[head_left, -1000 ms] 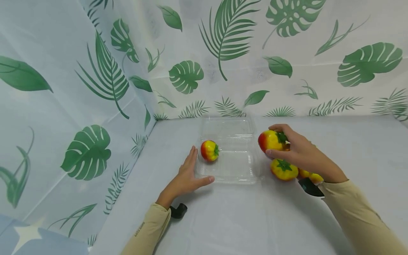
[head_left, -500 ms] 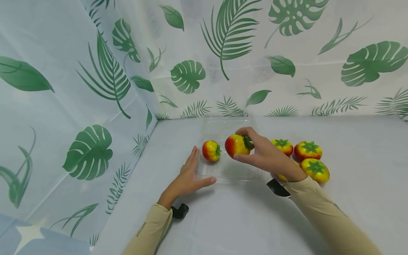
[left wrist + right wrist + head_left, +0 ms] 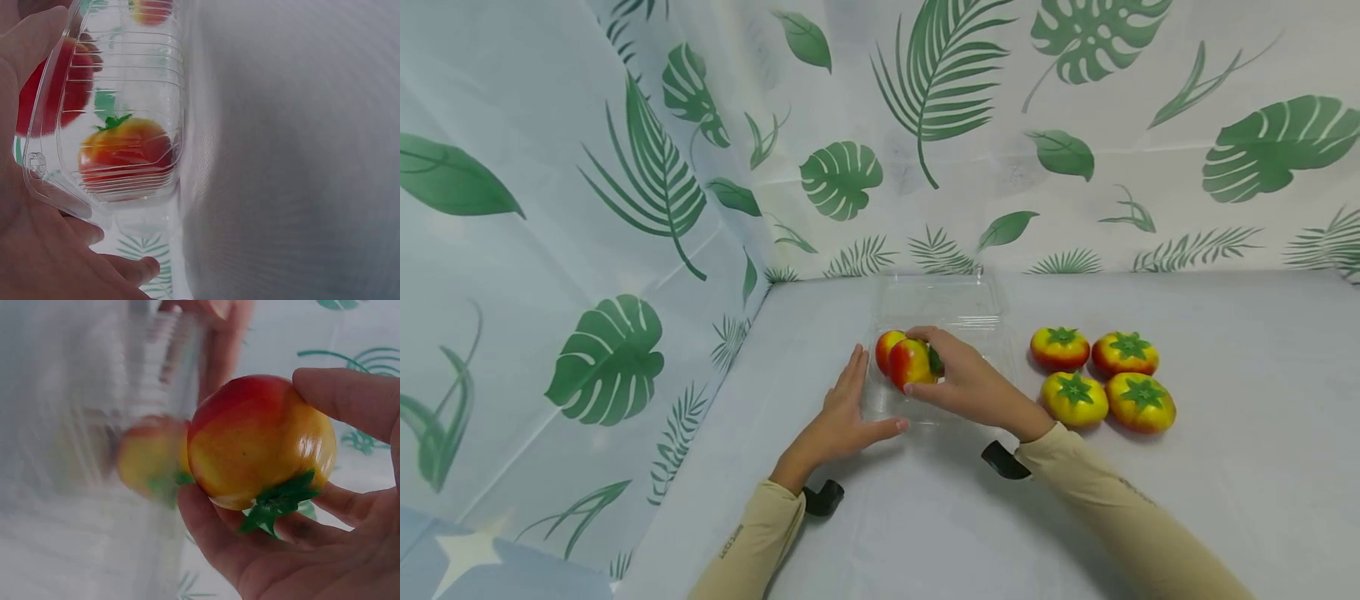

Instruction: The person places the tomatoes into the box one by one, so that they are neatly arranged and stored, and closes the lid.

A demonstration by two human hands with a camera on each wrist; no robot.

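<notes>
A clear plastic clamshell box (image 3: 977,322) lies open on the table, its lid folded away to the back. One yellow-and-red persimmon (image 3: 886,350) with a green calyx sits in its left side, also seen through the wall in the left wrist view (image 3: 125,153). Over the box, my right hand (image 3: 966,379) holds a second persimmon (image 3: 256,437) between thumb and fingers, calyx towards the palm. This one overlaps the first in the head view. My left hand (image 3: 842,417) rests along the box's left front corner, fingers straight and thumb spread across the front.
To the right of the box, several more persimmons (image 3: 1060,348) stand close together, calyxes up. A leaf-printed cloth (image 3: 955,167) hangs behind the white table, and another (image 3: 602,350) along the left. Black wrist mounts (image 3: 824,497) stick out below both wrists.
My right hand has carried its persimmon leftward from the group on the right to over the box, close to the first persimmon. The left hand has stayed at the box's corner.
</notes>
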